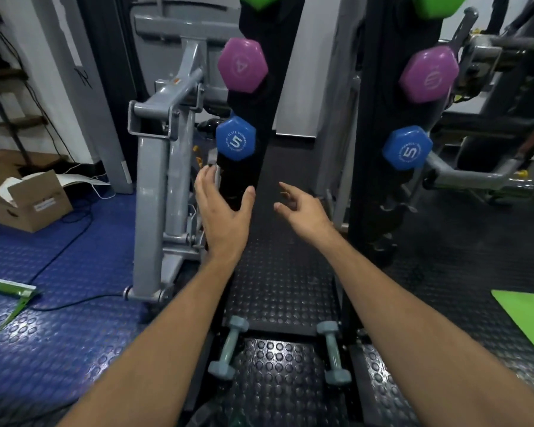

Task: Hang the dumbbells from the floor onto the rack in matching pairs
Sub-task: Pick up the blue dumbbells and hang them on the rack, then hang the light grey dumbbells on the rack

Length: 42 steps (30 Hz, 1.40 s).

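Note:
The black rack has two uprights, the left upright and the right upright. Each carries a green dumbbell end at the top, a purple one below it and a blue "5" one lowest. Two grey-blue dumbbells lie on the black floor between my forearms, one at the left and one at the right. My left hand hovers open just below the left blue dumbbell. Beside it, my right hand is open with relaxed fingers between the uprights. Neither hand holds anything.
A grey exercise machine stands close to the left of the rack. Another machine stands behind the right upright. A cardboard box and cables lie on the blue studded floor at left. A green mat lies at right.

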Available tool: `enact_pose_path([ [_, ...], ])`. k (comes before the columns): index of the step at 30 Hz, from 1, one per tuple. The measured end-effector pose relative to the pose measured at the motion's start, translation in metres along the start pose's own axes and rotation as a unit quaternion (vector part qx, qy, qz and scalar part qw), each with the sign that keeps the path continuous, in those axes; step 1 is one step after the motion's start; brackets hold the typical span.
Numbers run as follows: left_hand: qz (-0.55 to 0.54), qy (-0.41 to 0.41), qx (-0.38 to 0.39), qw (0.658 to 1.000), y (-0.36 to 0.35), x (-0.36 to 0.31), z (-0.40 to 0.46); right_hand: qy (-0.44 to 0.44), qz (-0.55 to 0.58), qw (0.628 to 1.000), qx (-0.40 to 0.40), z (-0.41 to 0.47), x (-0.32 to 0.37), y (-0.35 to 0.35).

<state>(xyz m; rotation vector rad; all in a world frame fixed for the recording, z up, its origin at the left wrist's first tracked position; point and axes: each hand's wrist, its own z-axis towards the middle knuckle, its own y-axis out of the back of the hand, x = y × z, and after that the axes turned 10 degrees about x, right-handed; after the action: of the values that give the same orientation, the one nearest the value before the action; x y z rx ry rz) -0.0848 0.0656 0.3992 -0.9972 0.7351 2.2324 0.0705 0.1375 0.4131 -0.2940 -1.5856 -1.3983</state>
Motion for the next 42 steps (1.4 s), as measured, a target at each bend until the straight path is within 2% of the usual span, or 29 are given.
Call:
enact_pose_path([
  [2,0.016,-0.032,-0.027,0.999,-0.011,0.004,-0.029,-0.007,0.000,1.000,0.010,-0.016,-0.016,-0.002],
  [3,0.013,-0.034,-0.013,0.999,-0.018,0.010,-0.043,-0.009,0.001,1.000,0.017,-0.025,-0.028,-0.004],
  [7,-0.034,0.064,0.155,0.985,-0.050,0.050,-0.090,-0.069,-0.030,0.995,0.059,-0.065,-0.105,-0.011],
  [12,-0.002,0.169,0.316,0.934,-0.092,0.103,-0.147,-0.195,-0.059,0.970,0.133,-0.118,-0.221,-0.033],
  [18,0.036,0.281,0.461,0.841,-0.140,0.175,-0.224,-0.274,-0.126,0.933,0.197,-0.143,-0.323,-0.076],
  [21,0.000,0.344,0.462,0.818,-0.160,0.203,-0.246,-0.331,-0.114,0.921,0.170,-0.145,-0.366,-0.102],
  [24,-0.048,0.391,0.427,0.814,-0.180,0.219,-0.253,-0.370,-0.086,0.915,0.133,-0.134,-0.407,-0.126],
  [28,-0.097,0.431,0.395,0.805,-0.194,0.228,-0.265,-0.411,-0.064,0.901,0.126,-0.126,-0.441,-0.150],
  [32,-0.093,0.453,0.395,0.794,-0.187,0.238,-0.284,-0.444,-0.051,0.886,0.124,-0.124,-0.463,-0.161],
  [36,-0.103,0.446,0.392,0.798,-0.174,0.239,-0.291,-0.452,-0.008,0.882,0.137,-0.128,-0.475,-0.165],
  [42,-0.079,0.422,0.425,0.797,-0.165,0.238,-0.288,-0.439,-0.063,0.879,0.177,-0.133,-0.465,-0.173],
])
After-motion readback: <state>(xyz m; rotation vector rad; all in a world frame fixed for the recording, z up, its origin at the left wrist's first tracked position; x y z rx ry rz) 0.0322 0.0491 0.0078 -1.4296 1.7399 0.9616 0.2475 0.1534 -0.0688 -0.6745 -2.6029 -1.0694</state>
